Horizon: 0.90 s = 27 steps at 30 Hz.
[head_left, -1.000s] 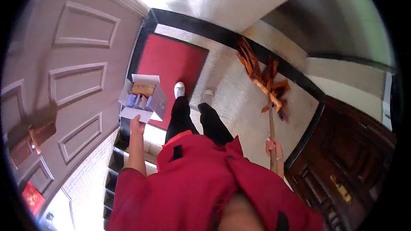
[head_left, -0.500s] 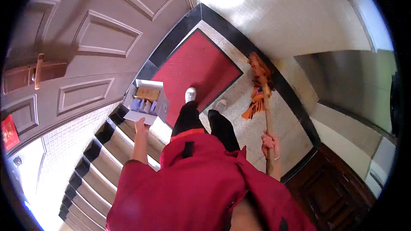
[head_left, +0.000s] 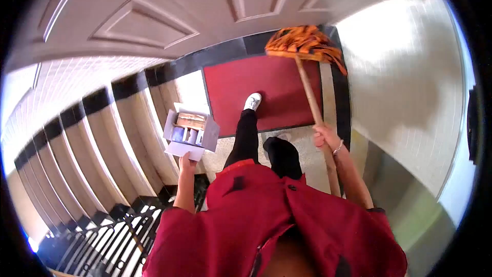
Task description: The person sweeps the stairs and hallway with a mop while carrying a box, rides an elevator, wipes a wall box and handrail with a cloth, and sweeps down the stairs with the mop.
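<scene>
My left hand (head_left: 188, 162) grips the near flap of an open white cardboard box (head_left: 210, 134). Inside the box are a brown packet (head_left: 191, 120) and several small pale and bluish items, too small to name. My right hand (head_left: 327, 136) is wrapped round the wooden handle of a mop (head_left: 307, 86). The mop's orange and black strip head (head_left: 305, 41) is off the floor or against the foot of the door, I cannot tell which, at the far right corner of a red doormat (head_left: 230, 90).
A panelled door (head_left: 169, 20) stands beyond the mat. Stairs (head_left: 120, 143) run along the left, with a black metal railing (head_left: 128, 241) at lower left. A pale tiled wall (head_left: 400, 82) rises on the right. My white shoe (head_left: 253, 101) is on the mat.
My body and view have turned left, towards the door. The mop head has swung from the floor beside the mat to its far corner. The box stays in my left hand.
</scene>
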{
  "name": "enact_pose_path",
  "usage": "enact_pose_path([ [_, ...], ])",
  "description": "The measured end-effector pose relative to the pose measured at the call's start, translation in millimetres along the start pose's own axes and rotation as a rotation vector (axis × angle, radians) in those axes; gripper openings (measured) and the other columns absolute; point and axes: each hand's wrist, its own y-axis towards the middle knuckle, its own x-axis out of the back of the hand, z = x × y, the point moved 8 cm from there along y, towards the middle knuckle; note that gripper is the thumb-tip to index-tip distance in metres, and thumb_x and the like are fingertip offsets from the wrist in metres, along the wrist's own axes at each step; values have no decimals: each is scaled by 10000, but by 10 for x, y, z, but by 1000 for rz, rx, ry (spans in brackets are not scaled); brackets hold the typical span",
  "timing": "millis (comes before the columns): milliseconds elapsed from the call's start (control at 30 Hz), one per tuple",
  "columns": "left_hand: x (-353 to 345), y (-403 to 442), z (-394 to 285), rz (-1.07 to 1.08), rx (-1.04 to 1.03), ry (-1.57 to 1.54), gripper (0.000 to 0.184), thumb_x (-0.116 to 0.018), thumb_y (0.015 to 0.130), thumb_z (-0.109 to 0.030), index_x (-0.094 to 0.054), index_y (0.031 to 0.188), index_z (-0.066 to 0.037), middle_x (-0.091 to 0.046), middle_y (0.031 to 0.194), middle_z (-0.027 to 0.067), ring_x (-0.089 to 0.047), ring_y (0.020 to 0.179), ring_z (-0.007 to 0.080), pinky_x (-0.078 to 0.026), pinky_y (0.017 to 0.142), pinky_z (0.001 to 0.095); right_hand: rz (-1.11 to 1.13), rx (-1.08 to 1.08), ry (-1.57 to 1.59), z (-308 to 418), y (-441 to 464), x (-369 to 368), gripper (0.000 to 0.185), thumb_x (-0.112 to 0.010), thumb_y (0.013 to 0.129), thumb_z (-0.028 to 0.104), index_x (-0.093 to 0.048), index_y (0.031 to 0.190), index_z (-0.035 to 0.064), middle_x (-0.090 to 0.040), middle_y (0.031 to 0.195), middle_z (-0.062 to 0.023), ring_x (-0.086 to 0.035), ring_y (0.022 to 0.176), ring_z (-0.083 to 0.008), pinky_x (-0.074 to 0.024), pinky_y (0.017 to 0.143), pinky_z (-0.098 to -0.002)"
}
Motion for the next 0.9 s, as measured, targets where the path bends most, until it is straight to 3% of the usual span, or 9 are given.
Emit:
enact_pose_path([
  [100,227,39,378,-89,-70,-162,279,-483,720,-59,-451,993,-15,-514,905,87,-524,839,239,-458,714,375,227,-320,22,-190,628,-447,184,-442,804,111,-313,673,121,-310,438,22,-326,338,-93,-270,312,-241],
  [200,556,28,939,-184,-114,-226,221,-486,713,-48,-471,930,-11,-525,870,92,-535,813,232,-467,706,372,472,-406,12,-566,1139,-741,140,-452,819,110,-318,791,142,-297,458,45,-308,351,-64,-249,314,-228],
  [333,1142,-137,985,-384,-14,-273,268,-434,738,-49,-445,997,20,-519,951,126,-538,849,259,-462,735,388,680,-376,-182,-1014,1552,-2020,147,-446,815,128,-307,782,94,-311,465,31,-329,342,-85,-295,304,-246],
  [367,1244,-75,1149,-274,6,-314,287,-430,753,-70,-429,1023,25,-519,961,126,-530,869,274,-444,768,399,816,-327,-230,-1294,1755,-2146,173,-456,806,156,-343,706,71,-355,461,13,-377,348,-98,-330,308,-256],
  [400,1092,-266,1228,-321,45,-319,170,-461,763,-99,-488,906,-10,-555,838,97,-553,767,235,-478,669,340,881,-170,-430,-1399,1857,-2194,210,-463,791,170,-374,635,63,-407,462,-17,-424,360,-108,-355,312,-264],
  [567,1412,-207,675,-374,164,-217,177,-453,773,-133,-499,912,-32,-569,834,100,-563,710,226,-479,631,323,735,-252,-617,-1019,1759,-3119,146,-493,731,86,-374,751,4,-426,518,-34,-455,392,-114,-410,326,-255],
  [767,942,-24,312,-164,171,-53,186,-458,777,-140,-481,914,-18,-548,859,102,-539,787,242,-453,714,369,557,-164,-154,-651,1226,-2151,143,-487,742,85,-377,696,7,-415,475,-41,-433,347,-138,-397,339,-293],
  [833,717,-30,59,-145,106,96,198,-458,784,-150,-481,933,-22,-546,883,107,-532,817,249,-446,727,374,716,-100,211,-592,739,-1950,157,-448,748,47,-350,626,43,-352,444,-17,-390,342,-114,-313,323,-276],
  [900,541,79,-156,48,145,178,205,-459,787,-152,-481,948,-27,-544,895,106,-531,827,250,-447,724,368,584,-275,456,-619,188,-1724,137,-436,749,31,-330,665,56,-304,458,1,-337,357,-83,-271,329,-239],
])
